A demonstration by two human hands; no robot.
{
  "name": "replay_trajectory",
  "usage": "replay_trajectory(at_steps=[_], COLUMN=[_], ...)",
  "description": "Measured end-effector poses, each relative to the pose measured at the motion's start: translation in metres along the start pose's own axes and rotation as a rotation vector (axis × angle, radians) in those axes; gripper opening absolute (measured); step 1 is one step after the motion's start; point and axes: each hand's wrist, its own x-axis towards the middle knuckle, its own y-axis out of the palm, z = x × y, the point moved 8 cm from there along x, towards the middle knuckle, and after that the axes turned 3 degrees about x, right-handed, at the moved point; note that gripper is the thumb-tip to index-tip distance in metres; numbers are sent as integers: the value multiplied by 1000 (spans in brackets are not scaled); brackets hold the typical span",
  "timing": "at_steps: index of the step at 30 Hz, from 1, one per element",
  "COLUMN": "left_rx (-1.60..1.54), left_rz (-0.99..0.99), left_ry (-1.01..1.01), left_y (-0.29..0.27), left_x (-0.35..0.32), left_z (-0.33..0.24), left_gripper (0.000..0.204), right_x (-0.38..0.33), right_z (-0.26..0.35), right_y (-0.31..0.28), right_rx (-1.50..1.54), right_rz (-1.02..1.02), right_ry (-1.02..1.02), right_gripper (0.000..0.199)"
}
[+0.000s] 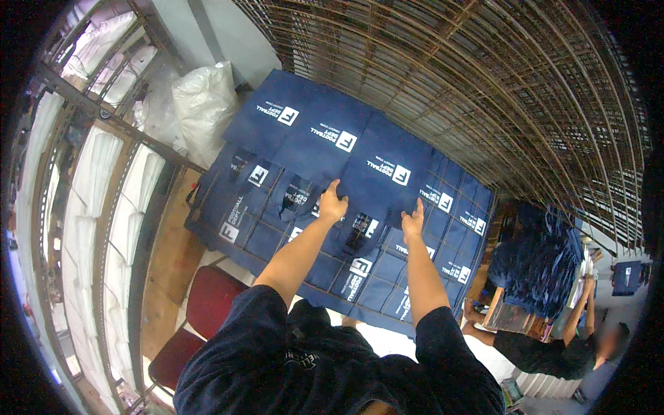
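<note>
A flat navy fabric bag with a white print lies under both my hands at the middle of a wire rack. My left hand grips its near left edge, thumb stretched forward and the other fingers curled. At its near right edge my right hand pinches the fabric, with a finger pointing ahead. Two more navy bags lie on the rack to the far left, overlapping side by side. Beneath the thin rack wires, a lower layer of similar printed bags shows.
Raised wire racks lean in a stack beyond the bags. Shelves with white bundles and a white sack stand left. Red chairs are at the near left. On the right, a person is beside a navy fabric heap.
</note>
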Motion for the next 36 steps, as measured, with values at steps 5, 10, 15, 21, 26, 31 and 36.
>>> replay_trajectory(at_steps=[5, 10, 15, 21, 26, 31, 36], left_rx=[-16, -170, -126, -130, -35, 38, 64], left_rz=[-139, -211, -145, -32, -33, 26, 38], left_ry=[73, 97, 113, -4, 112, 145, 183], left_y=[-21, -55, -67, -73, -67, -45, -33], left_x=[1, -38, -99, -146, -155, -165, -185], left_z=[-9, 5, 48, 64, 57, 32, 13], left_gripper=[62, 56, 52, 47, 43, 42, 40], right_x=[16, 29, 24, 21, 13, -43, -95], right_z=[-3, -29, -33, -32, -15, 43, 21], right_y=[3, 5, 2, 1, -4, -21, -130], right_rx=[-41, -11, -48, -91, -302, -599, -478], right_rz=[-27, -47, -121, -157, -275, -360, -340], right_ry=[-63, -89, -78, -117, -108, -509, -479], right_gripper=[74, 72, 68, 67, 60, 53, 53])
